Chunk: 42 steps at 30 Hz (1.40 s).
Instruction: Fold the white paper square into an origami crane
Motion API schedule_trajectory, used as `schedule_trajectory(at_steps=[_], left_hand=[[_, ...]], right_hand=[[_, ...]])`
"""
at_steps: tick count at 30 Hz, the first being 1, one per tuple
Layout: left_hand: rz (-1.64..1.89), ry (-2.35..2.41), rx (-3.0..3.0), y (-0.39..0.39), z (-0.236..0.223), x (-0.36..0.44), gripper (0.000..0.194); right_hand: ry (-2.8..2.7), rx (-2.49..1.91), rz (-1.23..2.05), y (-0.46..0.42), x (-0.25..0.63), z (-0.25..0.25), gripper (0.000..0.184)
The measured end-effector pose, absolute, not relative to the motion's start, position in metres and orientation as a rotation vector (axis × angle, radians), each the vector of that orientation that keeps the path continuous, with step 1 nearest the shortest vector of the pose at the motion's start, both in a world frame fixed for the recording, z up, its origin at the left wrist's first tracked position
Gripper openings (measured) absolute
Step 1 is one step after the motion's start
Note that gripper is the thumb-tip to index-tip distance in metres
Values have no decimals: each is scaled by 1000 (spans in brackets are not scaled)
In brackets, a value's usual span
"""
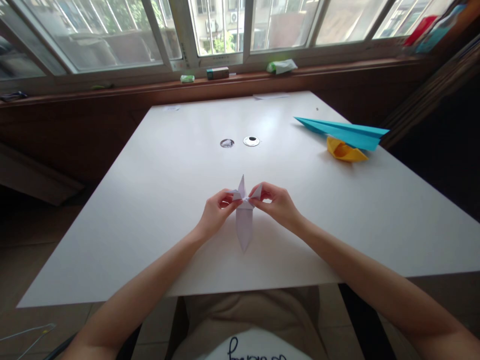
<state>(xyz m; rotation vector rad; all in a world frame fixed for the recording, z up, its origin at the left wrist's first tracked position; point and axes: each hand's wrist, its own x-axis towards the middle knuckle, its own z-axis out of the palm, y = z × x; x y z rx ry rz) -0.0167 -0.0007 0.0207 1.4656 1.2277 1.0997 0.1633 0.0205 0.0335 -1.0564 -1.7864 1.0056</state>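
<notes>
A folded piece of white paper (244, 227) is between my hands near the front middle of the white table. One point of it rises away from me, and a longer pointed flap reaches toward me. My left hand (220, 207) pinches the left side of the folds between thumb and fingers. On the other side, my right hand (275, 201) pinches a small triangular flap close to the centre. The fingertips of both hands nearly meet at the middle and hide part of the folds there.
The white table (142, 210) has two round holes, one a metallic ring (251, 141). At the back right lie a blue paper plane (345, 132) and a yellow paper boat (345, 151). A small box (217, 73) and a green-white packet (282, 66) sit on the windowsill.
</notes>
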Motion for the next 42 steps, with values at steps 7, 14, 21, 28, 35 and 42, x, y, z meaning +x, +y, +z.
schedule_trajectory(at_steps=[7,14,21,28,35,42], left_hand=[[1050,1229,1483,6,17,-23,14],[1076,1262,1422,13,17,-24,10],[1127,1282,1287,15,15,-23,15],[1185,1232,1107,16,13,-21,22],[1092,1305,1278,12,19,-21,21],[1048,1270,1366,12,17,-22,21]], right_hand=[[-1852,-1081,1029,26,166,27,2],[-1757,-1122,1100,31,167,24,2],[-1549,-1227,1320,36,168,28,10],[-1415,-1172,1456,36,168,32,14],[-1483,-1025,1369,37,167,22,14],[-1668,-1019,1202,36,163,17,17]])
